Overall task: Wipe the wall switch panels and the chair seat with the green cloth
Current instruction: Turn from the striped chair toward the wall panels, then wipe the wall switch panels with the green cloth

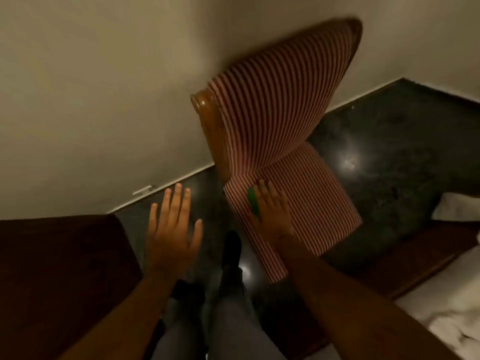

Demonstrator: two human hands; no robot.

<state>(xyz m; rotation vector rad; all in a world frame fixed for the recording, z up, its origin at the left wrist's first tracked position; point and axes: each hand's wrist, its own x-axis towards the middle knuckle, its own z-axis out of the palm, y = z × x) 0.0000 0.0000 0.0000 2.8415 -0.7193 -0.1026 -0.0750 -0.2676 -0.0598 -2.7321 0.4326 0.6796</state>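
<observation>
A chair with red-and-white striped upholstery stands against the wall; its seat [319, 203] slopes toward me and its tall striped back [280, 100] has a wooden frame. My right hand [272, 206] lies flat on the left part of the seat, pressing the green cloth [253, 202], of which only a narrow strip shows beside my fingers. My left hand [171, 229] hovers over the dark floor left of the chair, fingers spread, holding nothing. No wall switch panel is in view.
Dark polished floor [389, 152] surrounds the chair. A dark wooden piece of furniture [57, 268] fills the lower left. A bed with a wooden frame and white bedding [446, 320] sits at the right. My legs and dark shoe [231, 245] are below.
</observation>
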